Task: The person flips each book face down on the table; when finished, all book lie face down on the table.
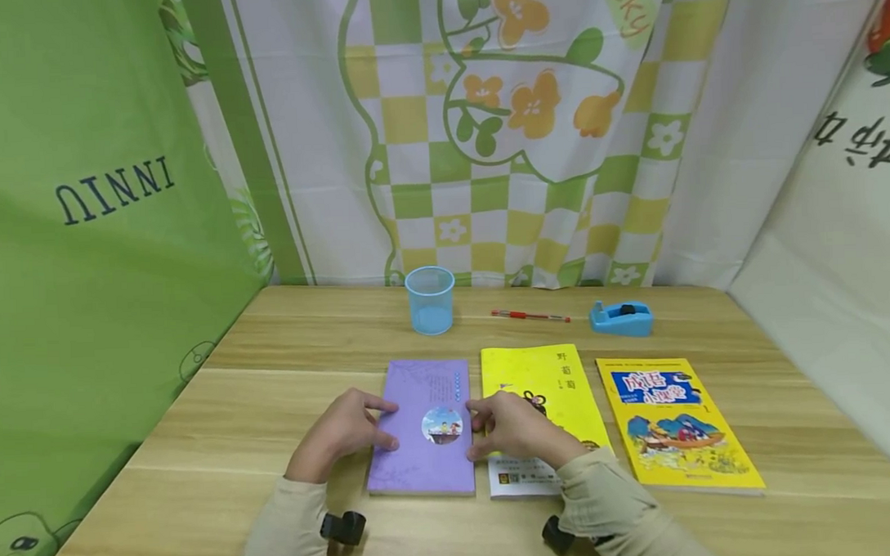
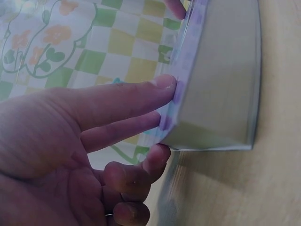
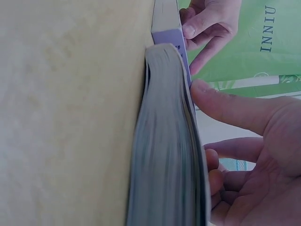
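We saw the purple book (image 1: 422,467) on the desk (image 1: 230,433), between the two hands. The left hand (image 1: 347,429) had thumb and fingertips on the cover's left side; the right hand (image 1: 515,427) touched the right edge. Whether either grip was clamped on it, we could not tell. We saw a yellow-and-white book (image 1: 532,369) just right, another yellow book (image 1: 679,458) beyond, and a blue cup (image 1: 432,318), red pen (image 1: 527,315) and tape dispenser (image 1: 623,325) behind.

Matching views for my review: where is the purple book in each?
Head: the purple book lies lower centre.
Left wrist: the purple book, upper right.
Right wrist: the purple book, top centre, partly behind a nearer book.
Shared landmark: left hand beside it.
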Available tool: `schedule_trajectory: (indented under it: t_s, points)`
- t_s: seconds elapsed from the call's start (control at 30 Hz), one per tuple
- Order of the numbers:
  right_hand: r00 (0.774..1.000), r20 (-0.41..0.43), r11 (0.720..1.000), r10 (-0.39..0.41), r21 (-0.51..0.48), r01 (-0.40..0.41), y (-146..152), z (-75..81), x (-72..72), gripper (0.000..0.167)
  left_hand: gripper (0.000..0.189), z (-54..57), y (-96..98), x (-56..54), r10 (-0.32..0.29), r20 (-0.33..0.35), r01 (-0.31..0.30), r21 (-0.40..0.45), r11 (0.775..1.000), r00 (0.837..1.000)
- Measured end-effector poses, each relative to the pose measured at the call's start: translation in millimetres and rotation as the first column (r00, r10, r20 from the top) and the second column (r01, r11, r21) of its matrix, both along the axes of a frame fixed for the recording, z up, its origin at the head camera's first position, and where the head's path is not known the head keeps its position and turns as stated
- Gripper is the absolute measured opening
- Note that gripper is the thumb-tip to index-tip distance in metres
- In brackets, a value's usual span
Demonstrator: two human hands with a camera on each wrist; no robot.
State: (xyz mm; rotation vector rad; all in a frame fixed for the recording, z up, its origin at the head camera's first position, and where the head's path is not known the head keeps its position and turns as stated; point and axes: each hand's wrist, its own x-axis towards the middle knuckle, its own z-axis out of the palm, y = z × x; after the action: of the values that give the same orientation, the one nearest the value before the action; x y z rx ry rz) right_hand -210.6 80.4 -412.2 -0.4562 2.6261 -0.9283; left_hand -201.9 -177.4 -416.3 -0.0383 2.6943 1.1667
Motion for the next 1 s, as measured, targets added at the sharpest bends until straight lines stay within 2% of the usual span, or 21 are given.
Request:
schedule_trajectory:
  t_s: [0.13,0.23,0.37,0.53,0.73,0.9,1.0]
  points:
    - [1.000,-0.013,1.000,0.011,-0.016,-0.012,1.9,0.9,-0.5,0.073,0.052,1.9,0.3,0.9,-0.015,-0.021,0.014,-0.013,1.000,1.000]
    - [1.000,-0.020,0.999,0.007,-0.048,-0.008,6.4,5.1,-1.4,0.066,0.050,5.7,0.3,0.0,-0.039,-0.076,0.035,-0.050,0.998,0.996]
    - [0.999,-0.051,0.997,-0.019,-0.075,0.015,17.2,19.1,-1.6,0.059,0.050,10.5,4.9,-3.9,-0.077,-0.161,0.065,-0.076,0.995,0.984]
    - [0.991,-0.125,0.996,-0.040,-0.084,0.029,42.3,38.6,0.9,0.052,0.045,17.5,27.4,-7.7,-0.183,-0.242,0.168,-0.082,0.982,0.953]
    - [0.983,-0.176,0.997,-0.056,-0.056,0.047,84.1,52.1,1.8,0.048,0.043,34.3,63.1,-9.9,-0.315,-0.275,0.302,-0.091,0.949,0.908]
    - [0.973,-0.222,0.997,-0.062,-0.055,0.051,123.9,54.9,3.8,0.052,0.046,50.9,86.3,-10.4,-0.372,-0.261,0.357,-0.105,0.928,0.891]
    - [0.966,-0.250,0.997,-0.069,-0.056,0.057,144.0,54.4,5.4,0.053,0.047,59.4,95.6,-11.7,-0.388,-0.260,0.368,-0.122,0.922,0.884]
